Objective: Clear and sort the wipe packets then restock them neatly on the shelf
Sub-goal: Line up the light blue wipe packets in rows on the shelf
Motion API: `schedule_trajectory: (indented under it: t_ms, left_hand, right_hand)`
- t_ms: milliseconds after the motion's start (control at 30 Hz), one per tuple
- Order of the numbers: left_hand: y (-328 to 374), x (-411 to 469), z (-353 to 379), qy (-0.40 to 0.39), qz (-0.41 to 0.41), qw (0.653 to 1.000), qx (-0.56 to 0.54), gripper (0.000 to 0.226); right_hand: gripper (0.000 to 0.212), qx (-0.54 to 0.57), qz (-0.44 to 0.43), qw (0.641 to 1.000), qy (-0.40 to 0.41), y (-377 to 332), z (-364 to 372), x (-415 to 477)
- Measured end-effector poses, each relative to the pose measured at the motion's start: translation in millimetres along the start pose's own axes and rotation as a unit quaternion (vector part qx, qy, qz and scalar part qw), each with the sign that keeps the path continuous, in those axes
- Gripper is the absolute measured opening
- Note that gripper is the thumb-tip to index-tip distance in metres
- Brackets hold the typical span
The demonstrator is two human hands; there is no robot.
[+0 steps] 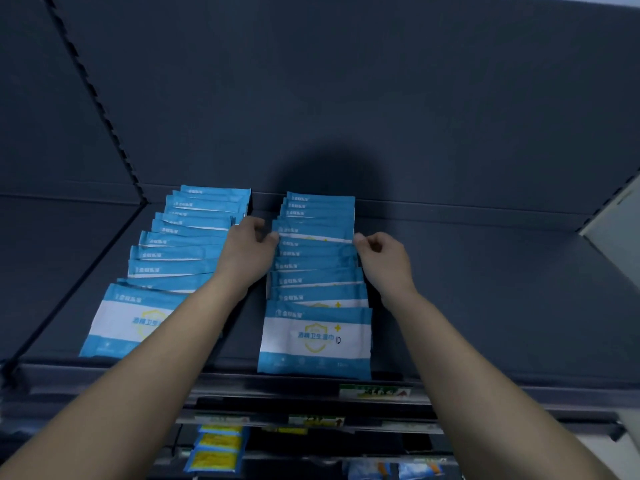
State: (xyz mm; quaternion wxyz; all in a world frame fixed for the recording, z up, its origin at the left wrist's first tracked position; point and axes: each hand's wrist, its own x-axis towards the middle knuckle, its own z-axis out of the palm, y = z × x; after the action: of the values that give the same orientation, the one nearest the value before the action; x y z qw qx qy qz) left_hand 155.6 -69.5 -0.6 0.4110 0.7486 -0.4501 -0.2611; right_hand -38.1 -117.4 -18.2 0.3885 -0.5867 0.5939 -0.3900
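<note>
Left hand (249, 245) and right hand (384, 259) are pinching opposite ends of a packet (313, 229) midway along the right row (317, 337), running from shelf (485, 306) front edge to back.

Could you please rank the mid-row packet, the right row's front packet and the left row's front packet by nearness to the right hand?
1. Mid-row packet: pinched at its right edge by the right hand.
2. Right row's front packet: same row, toward the viewer.
3. Left row's front packet: other row, far left.
</note>
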Motion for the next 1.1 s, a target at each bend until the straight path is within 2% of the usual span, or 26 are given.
schedule_trajectory:
  t_ms: [133,200,267,367,400,467,533,567,600,633,667,700,733,800,900,1000,1100]
  left_hand:
    - [-1,-36,-3,-0.053,-0.026,0.991,-0.118,0.067]
    - [-4,-57,1,-0.081,-0.081,0.974,-0.196,0.075]
    - [-9,-72,8,-0.09,-0.1,0.957,-0.257,0.083]
    - [-13,-81,13,-0.111,-0.088,0.939,-0.312,0.105]
    - [-13,-81,12,-0.112,-0.082,0.935,-0.327,0.101]
    - [-13,-78,7,-0.115,-0.074,0.932,-0.336,0.077]
    - [-12,-79,1,-0.111,-0.073,0.944,-0.302,0.069]
    - [-17,-80,0,-0.109,-0.061,0.952,-0.28,0.058]
    - [-20,-83,-2,-0.11,-0.044,0.961,-0.25,0.039]
    - [-23,-86,-2,-0.117,-0.023,0.969,-0.214,0.038]
    - [-25,-89,-3,-0.133,-0.004,0.976,-0.17,0.053]
    - [-27,-92,-4,-0.144,0.013,0.982,-0.122,0.07]
    - [-26,-94,-5,-0.14,0.025,0.987,-0.069,0.081]
    - [-26,-94,-4,-0.111,0.048,0.993,-0.008,0.086]
    - [-25,-96,-4,-0.082,0.062,0.994,0.027,0.085]
    - [-27,-95,-9,-0.103,0.085,0.99,0.047,0.085]
    - [-23,-91,-10,-0.111,0.126,0.983,0.075,0.081]
  right_hand:
    - [0.036,0.077,0.032,0.995,-0.05,-3,-1,-32]
    - [0.052,0.136,0.075,0.985,-0.082,-3,1,-47]
    - [0.068,0.179,0.109,0.973,-0.097,2,6,-58]
    - [0.066,0.225,0.11,0.961,-0.118,0,14,-71]
    - [0.064,0.235,0.105,0.958,-0.126,0,15,-74]
    - [0.056,0.247,0.106,0.952,-0.145,-1,10,-76]
    - [0.033,0.18,0.066,0.966,-0.171,-2,-2,-78]
    - [0.029,0.133,0.04,0.973,-0.184,-4,-9,-79]
    - [0.044,0.07,0.002,0.977,-0.202,-1,-17,-76]
    - [0.071,-0.018,-0.035,0.973,-0.229,1,-24,-74]
    - [0.099,-0.104,-0.057,0.957,-0.264,1,-29,-72]
    - [0.117,-0.168,-0.077,0.936,-0.299,2,-32,-71]
    - [0.125,-0.22,-0.1,0.917,-0.318,2,-33,-71]
    - [0.122,-0.29,-0.143,0.899,-0.295,-1,-33,-72]
    - [0.113,-0.325,-0.174,0.896,-0.246,-3,-33,-73]
    - [0.115,-0.376,-0.181,0.878,-0.237,-5,-36,-71]
    - [0.11,-0.389,-0.233,0.866,-0.21,-15,-24,-70]
